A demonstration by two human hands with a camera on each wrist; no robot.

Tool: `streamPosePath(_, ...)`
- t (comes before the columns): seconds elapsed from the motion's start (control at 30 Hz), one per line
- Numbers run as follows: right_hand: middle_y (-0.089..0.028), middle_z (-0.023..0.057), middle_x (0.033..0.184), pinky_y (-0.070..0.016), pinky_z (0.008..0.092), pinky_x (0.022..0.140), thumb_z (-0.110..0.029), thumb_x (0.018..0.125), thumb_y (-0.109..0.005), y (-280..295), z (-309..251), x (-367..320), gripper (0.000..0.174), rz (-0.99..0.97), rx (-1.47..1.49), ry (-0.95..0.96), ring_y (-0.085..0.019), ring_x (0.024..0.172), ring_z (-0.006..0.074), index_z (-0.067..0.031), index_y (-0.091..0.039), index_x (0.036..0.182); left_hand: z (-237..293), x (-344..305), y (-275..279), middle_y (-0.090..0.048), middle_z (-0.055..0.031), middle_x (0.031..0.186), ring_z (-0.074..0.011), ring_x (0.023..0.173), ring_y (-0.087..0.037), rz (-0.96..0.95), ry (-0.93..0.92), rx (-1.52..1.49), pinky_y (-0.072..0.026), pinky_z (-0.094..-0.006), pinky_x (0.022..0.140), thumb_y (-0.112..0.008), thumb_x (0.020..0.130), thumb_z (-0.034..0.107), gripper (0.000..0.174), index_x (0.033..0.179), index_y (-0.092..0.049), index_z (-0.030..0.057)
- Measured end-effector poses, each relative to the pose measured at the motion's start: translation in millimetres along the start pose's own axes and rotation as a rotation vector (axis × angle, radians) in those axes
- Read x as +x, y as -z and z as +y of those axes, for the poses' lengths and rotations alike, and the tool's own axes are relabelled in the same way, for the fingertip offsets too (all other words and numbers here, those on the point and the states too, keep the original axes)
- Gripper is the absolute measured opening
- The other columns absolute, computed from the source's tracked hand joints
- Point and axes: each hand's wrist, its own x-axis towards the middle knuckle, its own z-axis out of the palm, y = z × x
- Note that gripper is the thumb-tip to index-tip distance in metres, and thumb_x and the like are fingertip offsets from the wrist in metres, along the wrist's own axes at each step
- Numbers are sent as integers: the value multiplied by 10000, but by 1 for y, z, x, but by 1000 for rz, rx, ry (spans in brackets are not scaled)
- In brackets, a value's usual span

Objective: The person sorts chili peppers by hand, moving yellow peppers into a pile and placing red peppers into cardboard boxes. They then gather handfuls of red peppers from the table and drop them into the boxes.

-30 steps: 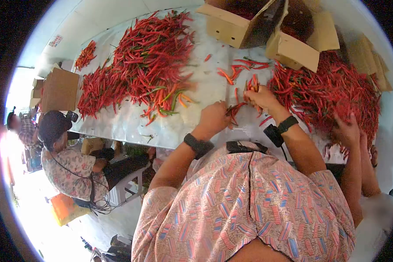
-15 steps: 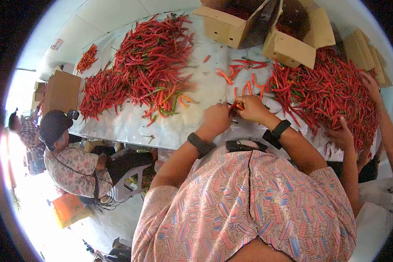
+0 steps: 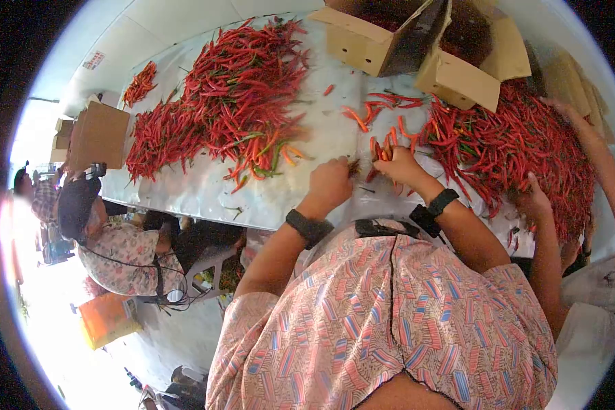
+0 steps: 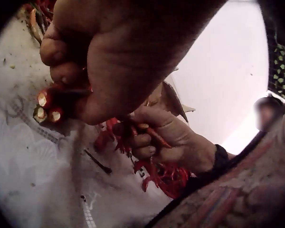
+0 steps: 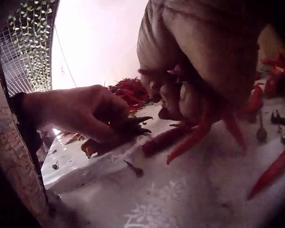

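Over the near part of the table, my left hand grips a small bunch of red chili peppers, their pale stemless ends showing in the left wrist view. Just to its right, my right hand holds several red-orange chili peppers that stick out past the fingers. A short gap separates the two hands. In the right wrist view, chili peppers hang below the right hand's curled fingers. A loose stem lies on the white tabletop between the hands.
A large chili heap covers the table's left side; another heap lies right. Open cardboard boxes stand at the back. Another person's hand reaches into the right heap. A seated person is at left.
My hands came together over the chili peppers half a second ago, then parted slightly. At right, another person's arm has shifted to the far side of the heap.
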Motion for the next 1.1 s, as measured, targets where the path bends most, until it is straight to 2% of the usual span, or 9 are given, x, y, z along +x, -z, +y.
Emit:
streamPosePath(0.2,-519,31,583,-365,267,370,-167,700,-623,1,-2,2,162,-276,-147,-290,-474,457,108,-56,-505,709,7,1,7,-607,-169,765,-368,699,-592,10,15,-35,-475,-456,610,-524,777,261,240,869,-592,50)
streamPosePath(0.3,-545,30,616,-355,265,352,-164,727,-619,-3,7,3,142,-262,17,-307,-493,480,101,-62,-522,740,-4,12,-6,-596,-187,707,-373,671,-588,55,-38,-106,-469,-451,607,-543,756,255,237,794,-602,28)
streamPosePath(0.47,-594,38,693,-409,256,407,-141,813,-583,-15,8,7,95,-117,624,-261,-546,536,115,-53,-588,847,23,23,22,-600,-204,705,-351,658,-598,23,-3,-389,-472,-411,600,-604,682,224,248,767,-584,-8)
streamPosePath(0.6,-588,63,842,-432,277,414,-241,814,-585,-5,3,10,183,-305,564,-333,-564,596,161,-72,-553,875,31,25,25,-614,-183,709,-321,658,-610,-64,-115,-722,-474,-382,601,-634,649,160,282,859,-579,-21)
streamPosePath(0.7,-591,59,788,-414,266,385,-264,816,-583,-1,13,13,190,-359,600,-288,-554,538,149,-80,-551,849,18,20,40,-636,-140,832,-284,785,-613,2,-19,-641,-480,-347,711,-639,692,206,317,953,-617,27)
streamPosePath(0.77,-603,96,652,-455,285,412,-126,810,-575,0,18,10,124,-212,469,-367,-590,493,183,-24,-573,739,-10,16,46,-624,-146,901,-307,824,-595,198,87,-544,-476,-367,730,-622,713,218,324,970,-601,22)
streamPosePath(0.83,-598,98,624,-430,276,378,-130,807,-574,7,19,6,143,-186,475,-387,-574,457,182,-26,-565,710,-57,11,35,-601,-169,932,-345,824,-579,413,92,-241,-471,-396,744,-595,738,269,361,996,-581,18)
streamPosePath(0.93,-567,64,576,-383,263,340,-158,769,-611,18,24,7,132,-147,441,-381,-523,420,155,-50,-551,720,-85,1,40,-576,-195,943,-366,799,-572,449,307,42,-468,-423,741,-573,745,317,417,1039,-552,21)
streamPosePath(1.1,-521,13,552,-354,260,351,-209,728,-655,24,15,8,167,-202,394,-344,-473,433,116,-83,-545,722,-57,-2,41,-550,-229,982,-375,830,-569,360,321,-29,-476,-461,699,-564,729,280,397,1027,-517,21)
